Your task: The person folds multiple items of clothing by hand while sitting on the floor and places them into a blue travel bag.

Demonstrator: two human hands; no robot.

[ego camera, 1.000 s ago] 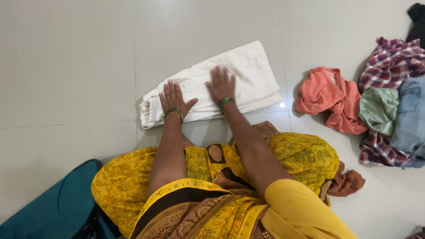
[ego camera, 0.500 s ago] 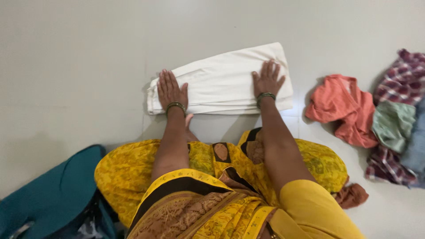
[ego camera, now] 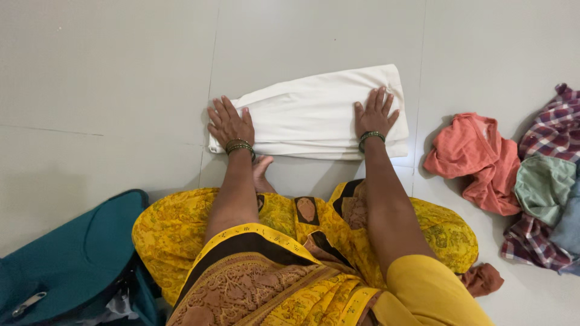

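While a heap of unfolded clothes (ego camera: 531,181) waits at right, the left hand (ego camera: 229,124) and right hand (ego camera: 374,115) (both open, palms flat, gripping nothing) press the ends of an already folded cream cloth (ego camera: 308,115) on the floor (ego camera: 109,72).

Cream cloth (ego camera: 314,115), coral shirt (ego camera: 477,160), plaid shirt (ego camera: 553,130), teal bag (ego camera: 66,253).

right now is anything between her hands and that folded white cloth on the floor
Nothing visible. The left hand lies flat on the left end of the folded white cloth, and the right hand lies flat near its right end. The orange garment lies apart on the floor to the right.
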